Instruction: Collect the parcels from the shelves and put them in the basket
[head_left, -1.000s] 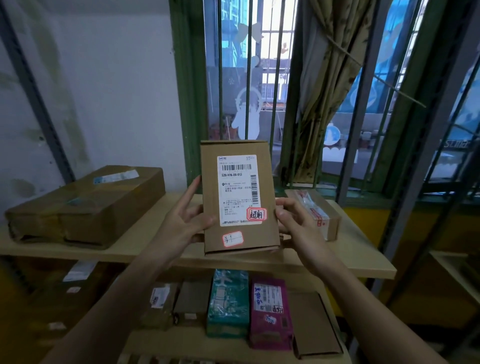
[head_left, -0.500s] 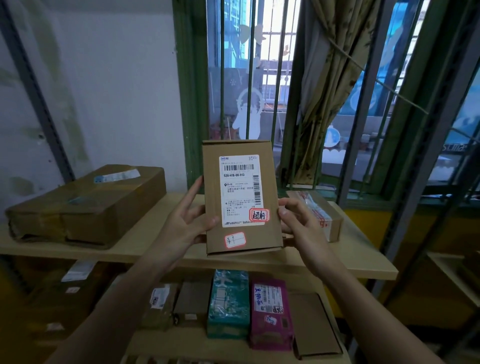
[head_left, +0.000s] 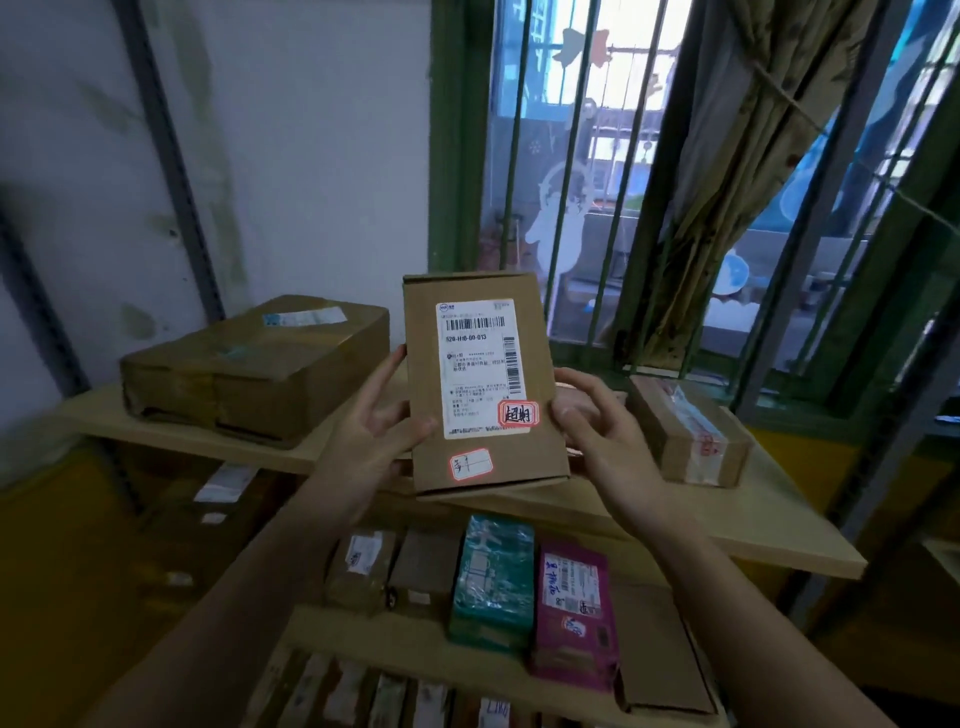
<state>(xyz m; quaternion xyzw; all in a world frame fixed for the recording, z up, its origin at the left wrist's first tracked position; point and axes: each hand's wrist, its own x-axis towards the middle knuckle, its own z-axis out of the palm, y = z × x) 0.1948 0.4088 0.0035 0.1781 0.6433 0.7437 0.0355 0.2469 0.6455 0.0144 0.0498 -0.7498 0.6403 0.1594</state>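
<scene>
At the left of the frame a big brown carton (head_left: 249, 369) lies flat on the upper shelf (head_left: 171, 441). In the centre I hold a cardboard parcel (head_left: 483, 384) upright in front of me, above the shelf edge, its white label (head_left: 480, 366) facing me. My left hand (head_left: 371, 436) grips its left edge, thumb on the front and fingers behind. My right hand (head_left: 597, 421) grips its right edge the same way. Under it, on the lower shelf (head_left: 395, 642), stand a green packet (head_left: 491, 584) and a pink packet (head_left: 574, 616) side by side. At the right, a small taped box (head_left: 685, 431) rests on the upper shelf, near the barred window (head_left: 587, 171).
</scene>
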